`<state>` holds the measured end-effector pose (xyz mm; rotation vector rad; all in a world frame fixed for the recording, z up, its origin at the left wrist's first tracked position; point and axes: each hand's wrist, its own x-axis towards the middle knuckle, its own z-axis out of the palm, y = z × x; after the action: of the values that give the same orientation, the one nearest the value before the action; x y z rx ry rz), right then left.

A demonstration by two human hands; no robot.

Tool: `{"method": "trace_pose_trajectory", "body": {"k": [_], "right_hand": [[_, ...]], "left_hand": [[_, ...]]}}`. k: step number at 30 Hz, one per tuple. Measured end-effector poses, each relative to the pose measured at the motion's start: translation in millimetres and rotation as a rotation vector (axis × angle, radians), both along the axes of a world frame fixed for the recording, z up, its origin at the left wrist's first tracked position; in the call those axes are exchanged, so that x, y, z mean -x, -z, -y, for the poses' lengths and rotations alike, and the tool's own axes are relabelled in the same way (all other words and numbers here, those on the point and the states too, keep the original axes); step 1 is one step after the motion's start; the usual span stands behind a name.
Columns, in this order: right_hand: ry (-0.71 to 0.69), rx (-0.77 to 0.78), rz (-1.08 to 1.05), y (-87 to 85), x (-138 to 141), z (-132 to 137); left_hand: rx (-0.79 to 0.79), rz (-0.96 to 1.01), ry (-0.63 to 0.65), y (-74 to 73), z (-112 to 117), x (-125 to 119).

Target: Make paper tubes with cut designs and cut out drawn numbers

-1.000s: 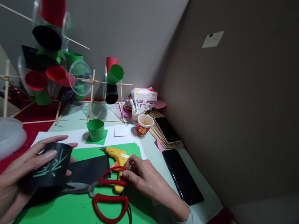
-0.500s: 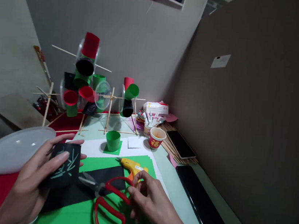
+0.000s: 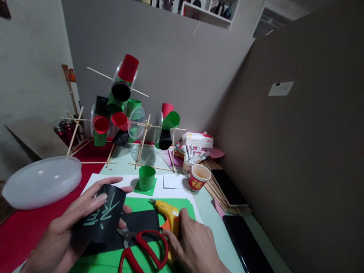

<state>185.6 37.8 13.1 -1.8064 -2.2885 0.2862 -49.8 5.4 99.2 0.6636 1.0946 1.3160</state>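
Note:
My left hand [image 3: 68, 224] is wrapped round a rolled tube of black paper [image 3: 104, 216] with pale green marks on it. My right hand [image 3: 197, 241] grips the handle of a yellow hot glue gun [image 3: 168, 210], whose nozzle points left. Just left of that hand, scissors with red handles [image 3: 150, 248] lie spread on the paper, their tips partly hidden by the black tube. Beneath them are a flat black sheet [image 3: 144, 222] and green sheets [image 3: 100, 271]. Farther back, a green paper tube [image 3: 146, 178] stands on a small green square.
A stick frame [image 3: 141, 142] carrying clear discs and coloured paper tubes stands at the back. On the left is a translucent bowl [image 3: 43, 183]. A red paper cup [image 3: 200, 178], a cup of markers [image 3: 192, 156], a phone [image 3: 229, 187] and a long black object [image 3: 255, 262] are on the right.
My right hand has moved from beside the scissors' handle onto the glue gun and closed on it. The scissors now lie lower on the paper. The camera view has shifted left.

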Motion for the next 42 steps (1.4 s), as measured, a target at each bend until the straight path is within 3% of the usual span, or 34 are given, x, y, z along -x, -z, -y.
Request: {"method": "trace_pose_trajectory", "body": {"k": [9,14,19,23,27,33,39,42], "right_hand": [[0.020,0.027,-0.163,-0.6,-3.5,4.7],[0.098,0.089,-0.481,5.8,-24.8,3.1],[0.206,0.201,-0.927,13.0,-42.3,-1.9],[0.232,0.306,-1.223,6.2,-42.5,5.7],[0.223,0.330,-1.371,-5.7,-35.2,11.7],[0.165,0.356,-1.360,-19.5,-35.7,5.9],[0.140,0.208,-1.173,-32.0,-35.0,0.7],[0.098,0.276,-1.141,-32.7,-31.5,-5.9]], "left_hand": [[-0.050,-0.125,0.064,11.6,-4.8,1.4],[-0.037,-0.110,0.100,11.7,-6.1,3.6],[-0.033,-0.147,0.094,9.4,-6.6,1.8],[-0.050,-0.171,0.122,13.3,-7.1,1.7],[-0.090,-0.217,0.155,16.6,-5.6,-0.7],[-0.133,-0.274,0.151,18.3,-2.9,-7.5],[-0.164,-0.313,0.160,21.5,-2.9,-6.9],[-0.149,-0.326,0.164,21.0,-2.4,-4.6]]}}
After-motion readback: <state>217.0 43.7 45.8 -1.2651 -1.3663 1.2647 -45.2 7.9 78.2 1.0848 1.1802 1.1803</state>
